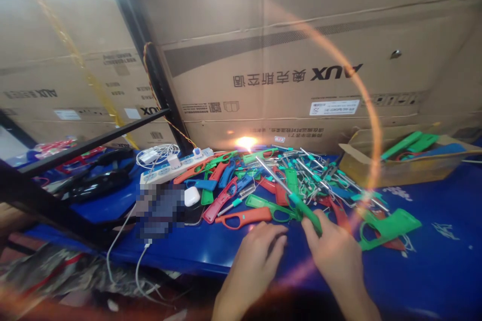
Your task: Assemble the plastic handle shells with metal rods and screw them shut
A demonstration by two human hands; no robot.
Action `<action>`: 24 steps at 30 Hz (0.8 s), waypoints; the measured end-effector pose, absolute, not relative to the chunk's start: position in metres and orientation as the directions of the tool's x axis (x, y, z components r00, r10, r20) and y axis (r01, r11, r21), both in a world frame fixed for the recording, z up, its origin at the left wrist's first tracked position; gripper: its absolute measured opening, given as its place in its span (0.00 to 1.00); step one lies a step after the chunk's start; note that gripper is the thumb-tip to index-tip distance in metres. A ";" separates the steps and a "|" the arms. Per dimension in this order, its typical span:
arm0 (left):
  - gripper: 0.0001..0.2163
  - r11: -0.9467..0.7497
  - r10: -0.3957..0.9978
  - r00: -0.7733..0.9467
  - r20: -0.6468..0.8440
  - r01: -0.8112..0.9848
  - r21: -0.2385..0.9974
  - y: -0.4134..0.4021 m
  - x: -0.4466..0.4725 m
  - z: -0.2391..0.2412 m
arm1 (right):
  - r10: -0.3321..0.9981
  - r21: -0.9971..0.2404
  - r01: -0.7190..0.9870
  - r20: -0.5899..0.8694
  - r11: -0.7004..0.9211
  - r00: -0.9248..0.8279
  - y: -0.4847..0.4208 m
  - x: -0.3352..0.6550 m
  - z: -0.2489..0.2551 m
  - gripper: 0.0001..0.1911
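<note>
My right hand [335, 248] is wrapped around the handle of a green gas lighter [301, 206], its metal tube slanting up and to the left. Just beyond the tube's tip a bright orange-white flame [246, 142] glows. Beside it, low over the front of the table, my left hand [259, 251] is loosely curled, thumb and forefinger apart, with nothing visible in it. An orange lighter shell [244, 217] and a green shell [269, 205] lie just past the left hand. To the right of my right hand rests another green shell [393, 226].
Lighter shells and metal tubes with teal parts [316, 173] cover the blue tabletop [448, 271]. A cardboard box [399, 170] of shells stands right. Left are a power strip [176, 166], a white earbud case [192, 196] and cables. Large cartons [282, 25] rise behind a black metal frame [135, 25].
</note>
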State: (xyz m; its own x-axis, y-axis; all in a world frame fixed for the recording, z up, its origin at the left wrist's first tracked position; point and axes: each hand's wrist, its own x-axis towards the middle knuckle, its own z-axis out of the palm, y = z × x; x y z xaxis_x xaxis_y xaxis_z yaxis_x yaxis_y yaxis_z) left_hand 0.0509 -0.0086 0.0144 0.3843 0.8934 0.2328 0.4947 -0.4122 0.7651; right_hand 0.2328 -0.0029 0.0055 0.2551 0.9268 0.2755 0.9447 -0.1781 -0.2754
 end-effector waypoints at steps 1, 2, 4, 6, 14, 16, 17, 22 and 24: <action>0.13 -0.419 0.891 0.386 0.240 0.490 0.765 -0.009 0.051 0.014 | 0.927 -0.287 0.944 0.283 -0.165 0.248 -0.003 0.233 0.004 0.06; 0.13 -0.423 0.889 0.386 0.246 0.486 0.765 -0.009 0.051 0.015 | 0.927 -0.293 0.944 0.290 -0.151 0.238 -0.003 0.233 0.003 0.07; 0.12 -0.423 0.888 0.387 0.247 0.483 0.767 -0.009 0.051 0.015 | 0.931 -0.291 0.948 0.293 -0.128 0.216 -0.003 0.234 0.001 0.07; 0.12 -0.420 0.890 0.387 0.241 0.488 0.765 -0.009 0.051 0.016 | 0.930 -0.286 0.949 0.294 -0.134 0.220 -0.003 0.234 0.000 0.07; 0.12 -0.413 0.895 0.375 0.243 0.487 0.770 -0.007 0.050 0.015 | 0.924 -0.272 0.948 0.296 -0.163 0.243 -0.007 0.231 0.005 0.08; 0.12 -0.407 0.896 0.375 0.236 0.485 0.774 -0.007 0.050 0.014 | 0.921 -0.252 0.951 0.295 -0.182 0.254 -0.008 0.229 0.006 0.09; 0.12 -0.402 0.898 0.375 0.231 0.483 0.778 -0.007 0.049 0.014 | 0.920 -0.249 0.950 0.295 -0.187 0.259 -0.009 0.229 0.007 0.09; 0.12 -0.389 0.900 0.376 0.220 0.468 0.793 -0.007 0.048 0.012 | 0.910 -0.381 0.916 0.323 -0.125 0.258 -0.012 0.229 0.005 0.11; 0.13 -0.381 0.902 0.377 0.210 0.466 0.799 -0.007 0.047 0.012 | 0.909 -0.456 0.888 0.344 -0.057 0.235 -0.014 0.238 0.005 0.17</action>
